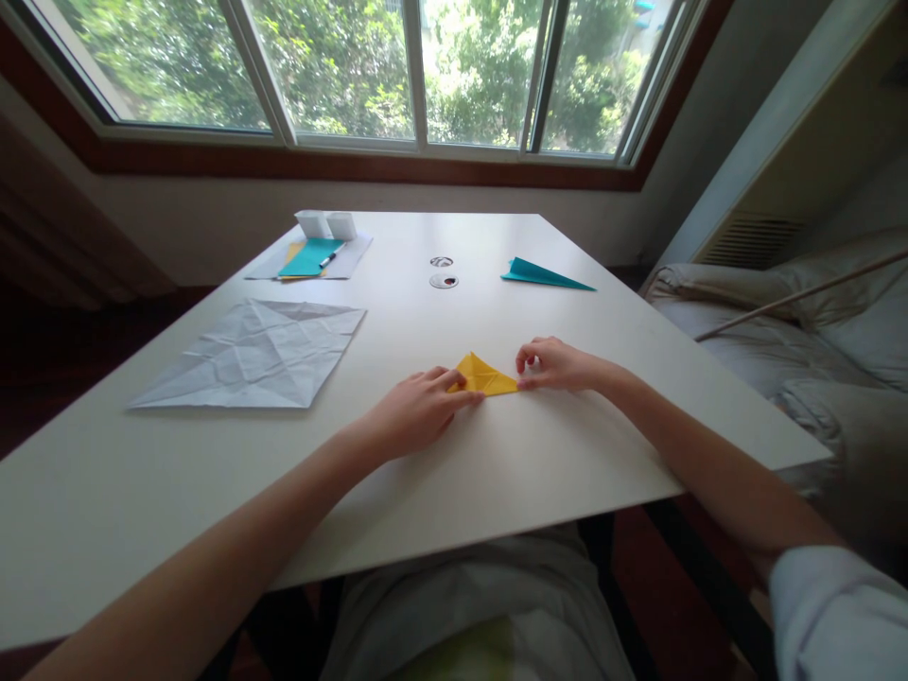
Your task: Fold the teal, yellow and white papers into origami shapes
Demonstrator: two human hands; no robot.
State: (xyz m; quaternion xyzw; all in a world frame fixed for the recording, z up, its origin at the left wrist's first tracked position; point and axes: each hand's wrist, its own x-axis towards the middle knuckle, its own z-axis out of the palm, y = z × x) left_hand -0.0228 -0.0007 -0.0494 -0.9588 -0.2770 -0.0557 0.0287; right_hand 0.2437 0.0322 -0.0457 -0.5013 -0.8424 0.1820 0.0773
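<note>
Yellow folded paper [486,377] lies near desk [497,473] front edge, long axis left-right, pinned between both hands: left hand [415,412] fingers flat on left corner, right hand [557,365] fingers pinching right tip.

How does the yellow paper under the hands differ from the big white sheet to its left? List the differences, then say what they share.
The yellow paper is folded into a small triangle; the white sheet lies opened out, only creased. The yellow paper is far smaller than the white sheet. The left hand and right hand press on the yellow paper; nothing touches the white sheet. Both lie flat on the table.
</note>
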